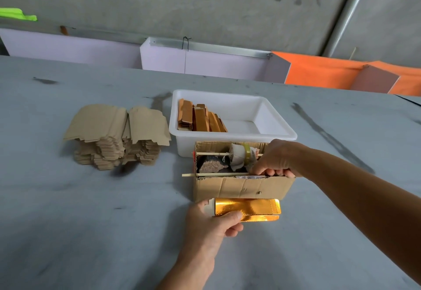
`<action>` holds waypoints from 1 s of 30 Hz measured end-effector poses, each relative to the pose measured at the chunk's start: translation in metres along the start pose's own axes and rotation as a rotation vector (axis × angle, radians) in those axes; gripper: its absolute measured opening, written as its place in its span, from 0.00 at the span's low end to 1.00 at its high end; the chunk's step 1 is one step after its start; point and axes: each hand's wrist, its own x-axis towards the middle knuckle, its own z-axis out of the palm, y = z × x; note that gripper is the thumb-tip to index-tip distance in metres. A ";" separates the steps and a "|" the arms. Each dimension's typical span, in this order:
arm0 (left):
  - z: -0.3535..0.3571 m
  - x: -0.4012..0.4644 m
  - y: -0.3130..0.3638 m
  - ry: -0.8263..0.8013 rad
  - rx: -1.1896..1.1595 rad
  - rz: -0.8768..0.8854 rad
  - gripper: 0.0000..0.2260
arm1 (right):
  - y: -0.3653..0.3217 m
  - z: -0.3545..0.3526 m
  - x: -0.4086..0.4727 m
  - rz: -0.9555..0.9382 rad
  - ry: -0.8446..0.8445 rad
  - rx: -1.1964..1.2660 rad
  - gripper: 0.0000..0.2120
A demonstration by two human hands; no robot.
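Gripping gold foil carton (250, 210) with left hand (211, 221), toward near edge of table (91, 221); clasping rim of cardboard box (241, 187) with right hand (273, 162), fingers curled.

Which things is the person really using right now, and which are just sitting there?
Being used:
gold foil box, gripped by the left hand
cardboard box, its near rim gripped by the right hand

Just sitting there, untouched:
stack of flat card blanks
white tub of folded gold pieces
orange boards at the back
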 end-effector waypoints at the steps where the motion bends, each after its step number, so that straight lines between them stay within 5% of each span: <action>1: 0.000 0.000 0.000 -0.002 0.004 0.003 0.15 | 0.000 0.000 0.000 0.000 0.000 0.000 0.15; 15: 0.001 0.000 -0.001 -0.041 0.062 0.058 0.06 | 0.015 -0.014 -0.004 -0.014 -0.010 0.022 0.15; 30: 0.001 -0.002 0.002 -0.036 0.086 0.048 0.14 | 0.005 -0.004 -0.004 -0.052 0.018 -0.031 0.15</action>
